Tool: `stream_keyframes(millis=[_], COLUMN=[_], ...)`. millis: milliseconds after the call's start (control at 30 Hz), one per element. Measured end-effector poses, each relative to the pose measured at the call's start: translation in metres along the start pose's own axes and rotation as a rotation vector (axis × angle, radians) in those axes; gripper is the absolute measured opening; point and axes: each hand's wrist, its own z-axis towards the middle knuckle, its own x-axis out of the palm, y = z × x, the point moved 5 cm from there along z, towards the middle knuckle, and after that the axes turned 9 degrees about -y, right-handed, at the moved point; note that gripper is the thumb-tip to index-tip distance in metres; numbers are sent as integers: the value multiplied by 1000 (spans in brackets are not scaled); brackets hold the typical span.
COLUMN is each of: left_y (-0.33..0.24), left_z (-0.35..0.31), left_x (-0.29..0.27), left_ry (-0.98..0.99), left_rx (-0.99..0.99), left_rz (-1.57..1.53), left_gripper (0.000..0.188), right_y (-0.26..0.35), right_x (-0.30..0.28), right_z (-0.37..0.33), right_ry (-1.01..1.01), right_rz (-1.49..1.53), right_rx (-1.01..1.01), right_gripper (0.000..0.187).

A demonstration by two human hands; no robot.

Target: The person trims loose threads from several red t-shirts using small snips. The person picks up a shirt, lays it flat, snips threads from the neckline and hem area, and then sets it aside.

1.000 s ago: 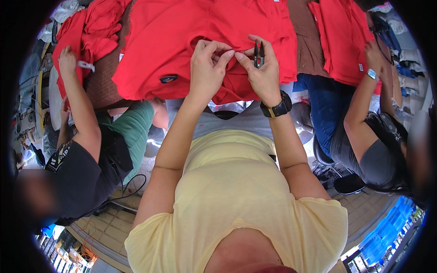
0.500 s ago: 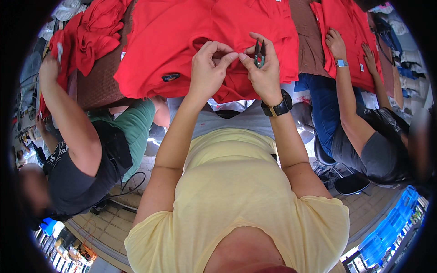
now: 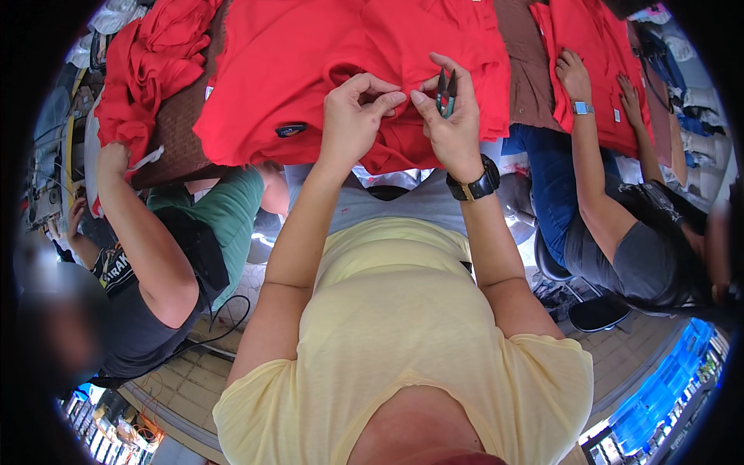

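Note:
A large red garment (image 3: 287, 70) is spread before me, hanging over the near table edge. My left hand (image 3: 353, 112) is closed in a pinch, thumb against forefinger, at a fold of it. Facing it, my right hand (image 3: 456, 136) holds small thread snips (image 3: 446, 94) in its curled fingers, blades pointing up and away. Its thumb and forefinger come near the left fingertips, with a narrow gap between the two hands. Whether a thread lies between them is too small to make out. A dark oval patch (image 3: 291, 130) shows on the cloth left of my left hand.
A brown-covered table (image 3: 177, 147) lies under the cloth. At left, a co-worker's hand (image 3: 115, 157) is by another red garment (image 3: 151, 77) and a white strip. At right, another co-worker's hand (image 3: 573, 75) rests on more red cloth (image 3: 593, 46).
My two hands have drawn slightly apart, and the snips have tilted a little to the right. The left co-worker's raised hand has come down toward the near table edge.

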Motion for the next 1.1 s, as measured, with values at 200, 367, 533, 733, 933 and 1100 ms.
stream_keyframes(millis=[200, 367, 533, 733, 933, 1100], left_y=[1, 7, 10, -4, -17, -30], left_z=[3, -1, -7, -16, -23, -28], left_x=[-1, -3, -6, -7, -9, -6], left_ry=[47, 90, 22, 2, -77, -97], left_rx=[59, -37, -34, -13, 185, 422], left_rz=[36, -31, -170, -82, 84, 278], left_gripper=[7, 9, 10, 8, 5, 5], right_y=[3, 11, 27, 1, -2, -14], right_x=[-2, -2, 7, 18, 21, 21], right_z=[0, 0, -21, -24, -22, -20], right_ry=[45, -111, 62, 261, 259, 254], right_rz=[0, -251, -49, -107, -148, 73], right_rx=[-12, -201, 446, 352, 434, 659], right_gripper=[54, 31, 59, 55, 52, 44])
